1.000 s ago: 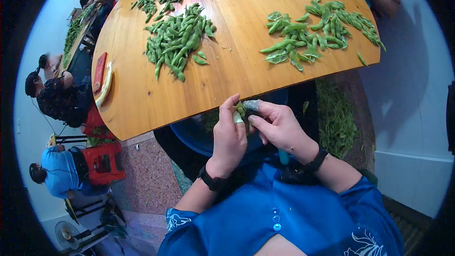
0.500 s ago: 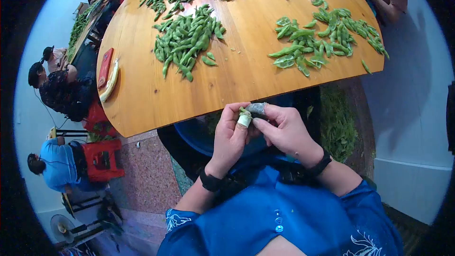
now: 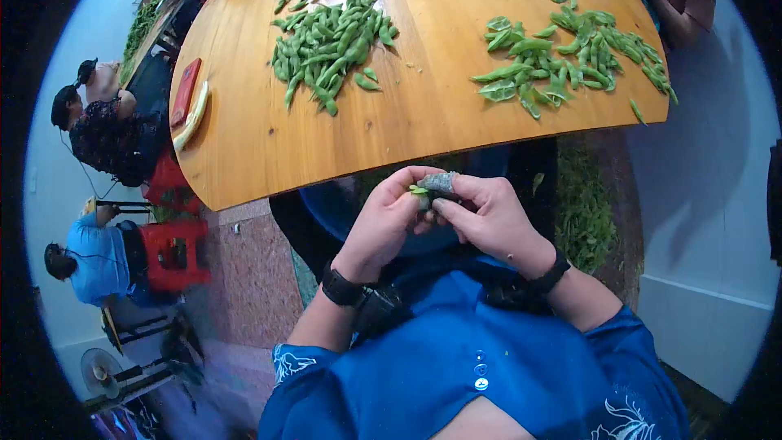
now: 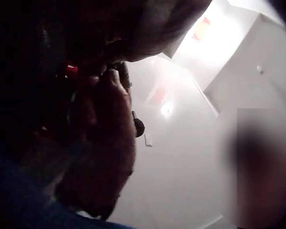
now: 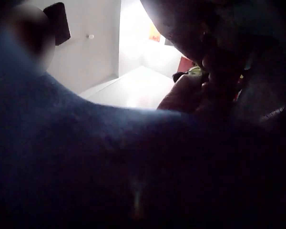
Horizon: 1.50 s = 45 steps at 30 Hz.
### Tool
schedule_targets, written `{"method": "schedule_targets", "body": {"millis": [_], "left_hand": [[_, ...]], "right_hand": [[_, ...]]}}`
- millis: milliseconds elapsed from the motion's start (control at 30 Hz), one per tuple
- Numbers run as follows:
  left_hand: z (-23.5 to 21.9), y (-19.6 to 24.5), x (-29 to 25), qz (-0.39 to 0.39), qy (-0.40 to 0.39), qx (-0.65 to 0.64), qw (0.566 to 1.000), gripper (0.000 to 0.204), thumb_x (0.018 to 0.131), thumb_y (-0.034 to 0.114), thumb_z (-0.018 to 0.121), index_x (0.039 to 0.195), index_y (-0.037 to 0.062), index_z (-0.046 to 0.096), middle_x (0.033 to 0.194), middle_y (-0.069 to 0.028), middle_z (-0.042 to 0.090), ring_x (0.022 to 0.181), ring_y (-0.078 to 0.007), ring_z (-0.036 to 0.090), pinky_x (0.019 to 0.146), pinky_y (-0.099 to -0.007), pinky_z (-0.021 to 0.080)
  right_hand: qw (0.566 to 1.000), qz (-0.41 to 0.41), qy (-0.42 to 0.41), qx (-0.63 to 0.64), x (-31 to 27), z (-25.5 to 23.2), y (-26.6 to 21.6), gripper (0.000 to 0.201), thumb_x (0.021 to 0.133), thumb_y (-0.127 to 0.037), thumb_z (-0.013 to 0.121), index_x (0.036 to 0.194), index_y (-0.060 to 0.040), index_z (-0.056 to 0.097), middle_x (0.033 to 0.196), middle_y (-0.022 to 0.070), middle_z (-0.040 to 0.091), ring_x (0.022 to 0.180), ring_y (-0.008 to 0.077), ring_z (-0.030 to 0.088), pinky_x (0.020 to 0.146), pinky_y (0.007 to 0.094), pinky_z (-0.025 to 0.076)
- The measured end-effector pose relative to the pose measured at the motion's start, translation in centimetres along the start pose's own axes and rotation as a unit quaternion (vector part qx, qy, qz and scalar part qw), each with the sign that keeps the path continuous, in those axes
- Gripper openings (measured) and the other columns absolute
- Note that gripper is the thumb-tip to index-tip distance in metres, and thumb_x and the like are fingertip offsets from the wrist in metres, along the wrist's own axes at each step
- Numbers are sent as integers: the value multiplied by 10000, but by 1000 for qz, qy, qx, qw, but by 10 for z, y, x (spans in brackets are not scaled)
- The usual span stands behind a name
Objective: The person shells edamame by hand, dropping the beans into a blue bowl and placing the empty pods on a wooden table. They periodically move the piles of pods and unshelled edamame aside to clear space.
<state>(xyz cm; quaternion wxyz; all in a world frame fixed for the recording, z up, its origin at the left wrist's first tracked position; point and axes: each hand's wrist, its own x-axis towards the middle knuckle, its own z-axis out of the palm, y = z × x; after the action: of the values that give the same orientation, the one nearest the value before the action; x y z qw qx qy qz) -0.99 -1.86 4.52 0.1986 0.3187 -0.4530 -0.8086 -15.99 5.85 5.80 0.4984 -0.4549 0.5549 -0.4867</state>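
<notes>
Both hands meet just below the near table edge in the head view. A small green bean pod [image 3: 418,190] shows between their fingertips, mostly covered. My left hand [image 3: 379,218] pinches it between thumb and curled fingers. From the other side, my right hand [image 3: 498,213] brings its thumb and forefinger onto the same pod. Grey tape [image 3: 439,184] wraps the right forefinger, and the left thumb also has a wrapping. The wrist views are very dark; the left wrist view shows the other hand [image 4: 107,126] only as a shadowed shape.
On the wooden table [image 3: 432,106] lie a pile of whole pods [image 3: 334,49], a spread of opened pods [image 3: 562,57], and a larger heap behind. A red phone-like object [image 3: 186,91] lies left. Below the hands sits a blue basin [image 3: 322,204]. Other people sit at left and far right.
Both hands stay together at the pod while their fingers shift; the left hand has turned so its thumb wrapping shows less. The head view has shifted slightly, moving the table up and right.
</notes>
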Motion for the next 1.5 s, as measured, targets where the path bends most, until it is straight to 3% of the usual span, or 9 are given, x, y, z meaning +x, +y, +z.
{"method": "schedule_targets", "body": {"millis": [200,300,400,467,733,900,1167,1400,1500], "left_hand": [[-20,-28,8,30,-57,-4,998,289,865,16,385,1084,10,574,878,-53,609,727,-104,558,642,-224,451],[-28,-41,4,271,66,509,814,235,786,-24,481,964,6,631,1032,-148,621,893,-293,583,804,-357,485],[-22,-11,-24,287,125,644,698,284,733,-47,549,992,30,636,1018,-140,607,957,-310,561,823,-370,478],[-23,11,-32,286,168,551,766,310,697,-62,613,990,35,641,970,-143,595,976,-327,562,847,-374,462],[-75,89,36,295,212,755,545,322,746,-76,500,1025,39,612,1019,-126,552,880,-327,540,783,-393,465],[-71,97,38,307,200,760,537,273,749,-71,498,983,32,594,1065,-124,557,870,-347,568,752,-394,484],[13,45,11,266,92,424,861,224,892,-42,482,1083,26,577,879,-57,604,678,-115,572,612,-230,462],[19,21,5,229,111,345,904,414,823,-98,490,1224,-2,536,879,-103,570,688,-190,583,649,-281,480],[18,18,6,287,79,473,830,514,798,-92,522,1301,9,489,854,-123,547,711,-233,585,653,-296,482]], "right_hand": [[990,75,10,118,3,-9,0,257,886,-78,572,1134,-53,631,732,-12,619,510,29,492,460,181,401],[989,69,128,4,-11,-30,-14,253,900,-99,556,1136,-41,627,726,-16,614,530,26,489,469,188,403],[965,42,234,-107,-35,-77,-6,264,912,-104,537,1152,-31,618,704,-17,596,545,22,475,468,203,396],[943,46,282,-173,-54,-113,11,262,914,-101,530,1153,-26,607,680,-20,569,520,27,464,457,203,384],[960,117,236,-91,-66,-120,22,191,933,-100,496,1098,-31,561,669,0,543,467,42,449,428,199,361],[981,99,145,-85,-46,-96,-1,307,916,-71,496,1218,-40,546,684,1,553,482,48,473,448,200,391],[995,84,-18,51,8,-45,-35,253,918,-107,503,1144,-28,586,697,-8,563,492,48,514,449,201,418],[990,93,-61,86,11,-35,-26,157,926,-129,511,964,-10,605,664,-16,555,491,42,519,440,195,414],[987,115,-73,86,9,-37,-28,151,927,-127,515,958,-13,609,669,-19,555,488,37,508,442,188,407]]}}
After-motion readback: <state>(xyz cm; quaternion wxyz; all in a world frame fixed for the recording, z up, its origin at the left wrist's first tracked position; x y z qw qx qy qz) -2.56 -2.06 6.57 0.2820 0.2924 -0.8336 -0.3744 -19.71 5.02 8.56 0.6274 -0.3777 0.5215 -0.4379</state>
